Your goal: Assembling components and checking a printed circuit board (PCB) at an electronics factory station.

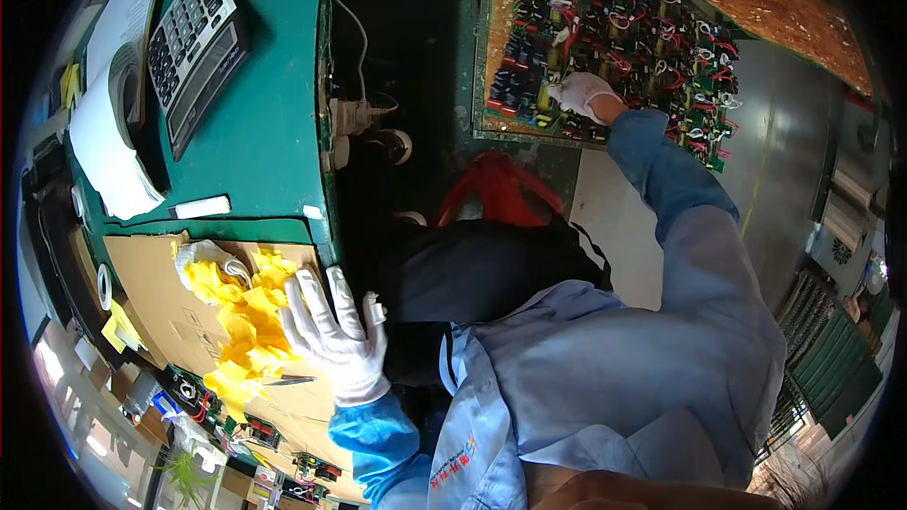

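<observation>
My left hand (335,335), in a white glove with a blue sleeve cover, lies spread with its fingers apart at the edge of a cardboard sheet (156,274). Beside its fingertips is a heap of crumpled yellow tape pieces (250,326). A thin dark pointed tool (289,381) lies near the wrist. Out to the right, my gloved right hand (584,96) reaches over a wooden tray (501,19) packed with circuit boards (642,47) with red and white wires. Its fingers are bent together at a circuit board near the tray's front edge; the fingertips are partly hidden.
A calculator (196,47) and curled paper sheets (109,142) rest on the green bench (274,66). A white cable (361,38) hangs by the bench's edge. A red bag (496,189) is below, between bench and tray. More boards (312,467) lie at the lower left.
</observation>
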The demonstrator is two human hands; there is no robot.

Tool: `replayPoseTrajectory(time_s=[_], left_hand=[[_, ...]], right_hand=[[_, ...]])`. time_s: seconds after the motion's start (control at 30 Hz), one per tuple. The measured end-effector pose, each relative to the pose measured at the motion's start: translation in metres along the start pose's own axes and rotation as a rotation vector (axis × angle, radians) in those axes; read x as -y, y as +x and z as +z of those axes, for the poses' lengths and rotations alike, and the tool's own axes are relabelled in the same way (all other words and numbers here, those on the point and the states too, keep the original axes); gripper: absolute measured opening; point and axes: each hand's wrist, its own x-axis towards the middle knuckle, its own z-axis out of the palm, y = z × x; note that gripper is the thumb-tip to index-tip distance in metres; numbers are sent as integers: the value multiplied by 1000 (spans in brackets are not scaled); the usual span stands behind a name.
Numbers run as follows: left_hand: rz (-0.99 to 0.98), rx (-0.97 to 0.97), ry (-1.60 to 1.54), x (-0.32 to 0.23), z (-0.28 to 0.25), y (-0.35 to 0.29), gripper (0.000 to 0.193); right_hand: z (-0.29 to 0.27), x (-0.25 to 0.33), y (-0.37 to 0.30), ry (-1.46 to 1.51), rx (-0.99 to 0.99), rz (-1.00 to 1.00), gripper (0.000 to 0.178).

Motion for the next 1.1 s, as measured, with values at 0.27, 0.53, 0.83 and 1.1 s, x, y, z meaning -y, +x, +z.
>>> replayPoseTrajectory(time_s=[0.27,0.53,0.83,1.1], left_hand=[[-553,-54,-1253,-128,43,89,77],[-1506,994,-2315,-140,161,104,81],[-1320,1210,-2411,-124,196,87,16],[-1258,930,-2270,-142,201,83,36]], right_hand=[[-30,57,-107,-98,-216,-381,31],[10,73,-201,195,-268,-619,17],[37,75,-214,141,-227,-722,16],[40,54,-193,416,-421,-859,13]])
